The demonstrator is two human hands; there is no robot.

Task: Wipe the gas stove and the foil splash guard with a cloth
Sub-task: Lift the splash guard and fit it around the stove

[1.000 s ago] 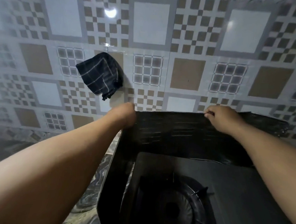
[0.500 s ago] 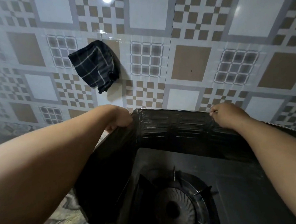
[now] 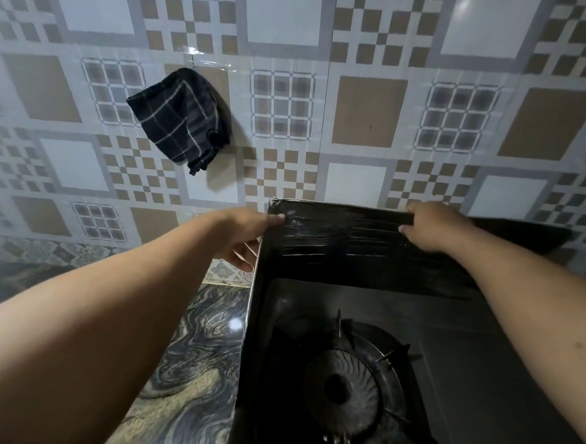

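I see both hands up at the top edge of the foil splash guard (image 3: 369, 247), which looks dark and creased here and stands around the back and left side of the gas stove (image 3: 448, 351). My left hand (image 3: 246, 234) pinches the guard's rear left corner, thumb on the inner face and fingers behind the side panel. My right hand (image 3: 432, 225) is clamped on the back panel's top rim further right, fingers curled over the edge and thumb pressing the inner face. The back panel stands just in front of the tiled wall (image 3: 360, 106); whether it touches the wall I cannot tell. Below, the stove's burner (image 3: 343, 386) sits inside its pan support, close to the left panel. The cloth (image 3: 181, 119), dark with a pale check, hangs on the wall up and to the left of the guard, well apart from both hands. The marbled bench (image 3: 193, 370) shows left of the guard.
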